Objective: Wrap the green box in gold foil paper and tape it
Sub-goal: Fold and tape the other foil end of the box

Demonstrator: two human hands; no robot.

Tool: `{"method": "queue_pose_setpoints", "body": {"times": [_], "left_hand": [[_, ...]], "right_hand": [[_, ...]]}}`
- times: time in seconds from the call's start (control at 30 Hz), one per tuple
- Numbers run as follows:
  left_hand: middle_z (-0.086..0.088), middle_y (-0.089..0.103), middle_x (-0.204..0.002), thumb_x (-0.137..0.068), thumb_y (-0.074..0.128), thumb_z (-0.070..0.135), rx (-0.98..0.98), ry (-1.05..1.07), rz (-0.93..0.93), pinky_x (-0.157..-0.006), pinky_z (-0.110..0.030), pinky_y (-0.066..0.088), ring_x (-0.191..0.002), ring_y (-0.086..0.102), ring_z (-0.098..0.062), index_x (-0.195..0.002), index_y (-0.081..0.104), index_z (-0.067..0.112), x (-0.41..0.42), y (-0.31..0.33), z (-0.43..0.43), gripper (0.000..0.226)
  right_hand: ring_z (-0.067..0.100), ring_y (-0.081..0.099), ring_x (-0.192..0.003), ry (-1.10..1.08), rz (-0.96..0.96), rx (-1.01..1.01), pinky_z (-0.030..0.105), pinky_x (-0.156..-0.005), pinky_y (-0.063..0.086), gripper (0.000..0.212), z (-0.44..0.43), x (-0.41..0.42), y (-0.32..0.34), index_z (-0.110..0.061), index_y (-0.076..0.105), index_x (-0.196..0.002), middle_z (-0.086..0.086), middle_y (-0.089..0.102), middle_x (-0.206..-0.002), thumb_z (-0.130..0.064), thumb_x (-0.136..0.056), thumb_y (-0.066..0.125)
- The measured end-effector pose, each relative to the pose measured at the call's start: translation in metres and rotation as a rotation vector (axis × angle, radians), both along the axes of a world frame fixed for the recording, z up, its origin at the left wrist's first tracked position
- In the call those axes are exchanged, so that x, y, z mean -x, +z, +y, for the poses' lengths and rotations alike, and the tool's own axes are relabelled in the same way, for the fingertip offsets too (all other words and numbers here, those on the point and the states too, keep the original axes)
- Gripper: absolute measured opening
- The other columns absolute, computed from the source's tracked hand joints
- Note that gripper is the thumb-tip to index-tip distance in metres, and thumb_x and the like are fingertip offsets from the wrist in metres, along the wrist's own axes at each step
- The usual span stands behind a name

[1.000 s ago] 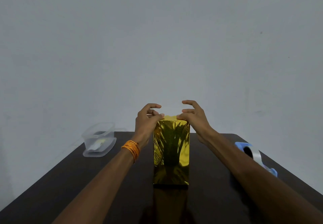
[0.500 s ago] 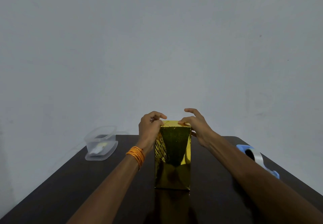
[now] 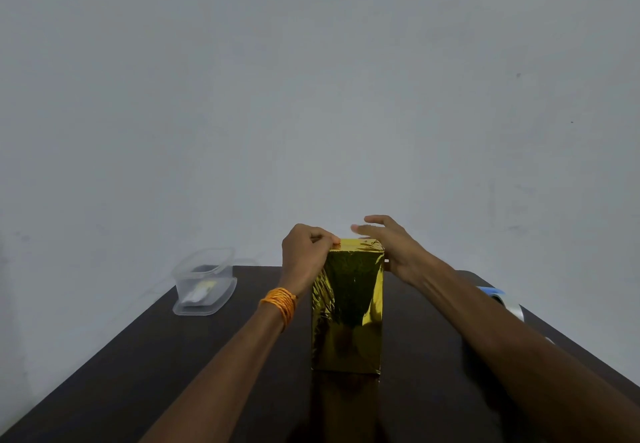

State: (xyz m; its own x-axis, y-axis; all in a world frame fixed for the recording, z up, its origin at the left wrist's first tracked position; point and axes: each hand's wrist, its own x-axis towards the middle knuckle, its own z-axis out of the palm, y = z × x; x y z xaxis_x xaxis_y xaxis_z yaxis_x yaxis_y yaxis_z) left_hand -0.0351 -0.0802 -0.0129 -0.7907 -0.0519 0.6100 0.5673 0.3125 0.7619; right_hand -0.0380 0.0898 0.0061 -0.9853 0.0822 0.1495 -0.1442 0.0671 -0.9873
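**top fold being held down, tape sits off to the right**

so the box (image 3: 348, 321) is standing upright on its small end, pretty much dead centre of the dark tabletop (image 3: 173, 356), long axis straight up. it's covered in gold foil (image 3: 332, 290) on every side i can see, no green showing at all.

the left hand (image 3: 304, 252) is at the top left corner, fingers curled in and pinching the foil at that edge. the right hand (image 3: 391, 245) is over the top right, fingers straight and a bit spread, reaching across the top face. looks like it's flattening the flap, though i can't tell how hard it's pressing.

the bit that matters, i reckon: the tape dispenser (image 3: 502, 299) is well off to the right, close to the tabletop's right edge and half hidden behind the right forearm. so the right hand is the nearer one, and the left would have to keep that fold pinned alone.

there's open tabletop on both sides of the box. the clear plastic tub (image 3: 204, 283) at the far left is well apart. the foil on the left side looks crinkly and loose, so it might spring back.
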Motion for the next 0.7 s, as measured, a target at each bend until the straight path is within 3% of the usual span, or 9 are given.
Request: {"method": "queue_pose_setpoints", "body": {"times": [0.2,0.37,0.47,0.57,0.63,0.7], "left_hand": [[0.011,0.069,-0.079,-0.091,0.061,0.012,0.028,0.017,-0.009,-0.063,-0.003,0.043,-0.078,0.059,0.006,-0.086,0.081,0.014,0.001,0.0,-0.002,0.021],[0.006,0.066,-0.085,-0.095,0.055,0.012,0.1,0.023,0.025,-0.063,0.0,0.039,-0.079,0.056,0.003,-0.092,0.079,0.008,-0.007,0.001,0.0,0.024],[-0.002,0.064,-0.106,-0.098,0.052,0.027,0.246,0.134,0.101,-0.078,-0.016,0.042,-0.096,0.056,-0.008,-0.102,0.075,0.013,-0.013,0.0,0.007,0.027],[-0.001,0.056,-0.121,-0.099,0.047,0.036,0.416,0.276,0.313,-0.097,-0.031,0.044,-0.115,0.049,-0.014,-0.115,0.067,0.018,-0.033,-0.008,0.021,0.031],[-0.003,0.057,-0.123,-0.098,0.043,0.038,0.517,0.295,0.415,-0.101,-0.035,0.044,-0.117,0.05,-0.018,-0.121,0.064,0.018,-0.049,-0.018,0.034,0.037],[-0.004,0.06,-0.121,-0.096,0.037,0.045,0.623,0.333,0.425,-0.102,-0.036,0.043,-0.116,0.052,-0.02,-0.128,0.059,0.021,-0.054,-0.028,0.042,0.046]], "right_hand": [[0.027,0.061,-0.1,-0.002,-0.048,0.023,0.029,-0.059,0.051,0.058,-0.003,0.006,0.0,-0.029,0.051,-0.13,0.011,0.056,-0.116,-0.005,-0.084,0.076],[0.036,0.063,-0.112,0.028,-0.11,0.075,0.044,-0.083,0.055,0.065,-0.001,0.012,0.001,-0.031,0.047,-0.134,0.014,0.053,-0.12,0.001,-0.083,0.073],[0.035,0.066,-0.097,0.049,-0.124,0.101,0.043,-0.075,0.056,0.07,-0.001,0.01,0.004,-0.031,0.043,-0.136,0.019,0.052,-0.12,0.005,-0.083,0.071],[0.028,0.065,-0.077,0.08,-0.134,0.117,0.038,-0.06,0.054,0.068,-0.001,0.007,0.003,-0.031,0.039,-0.137,0.022,0.058,-0.117,0.007,-0.087,0.063],[0.024,0.063,-0.077,0.078,-0.142,0.099,0.037,-0.063,0.055,0.067,0.0,0.005,0.003,-0.033,0.039,-0.139,0.018,0.063,-0.11,0.006,-0.089,0.058],[0.024,0.064,-0.085,0.072,-0.15,0.085,0.042,-0.076,0.057,0.067,0.002,0.004,0.002,-0.034,0.039,-0.141,0.014,0.066,-0.106,0.005,-0.09,0.059]]}}
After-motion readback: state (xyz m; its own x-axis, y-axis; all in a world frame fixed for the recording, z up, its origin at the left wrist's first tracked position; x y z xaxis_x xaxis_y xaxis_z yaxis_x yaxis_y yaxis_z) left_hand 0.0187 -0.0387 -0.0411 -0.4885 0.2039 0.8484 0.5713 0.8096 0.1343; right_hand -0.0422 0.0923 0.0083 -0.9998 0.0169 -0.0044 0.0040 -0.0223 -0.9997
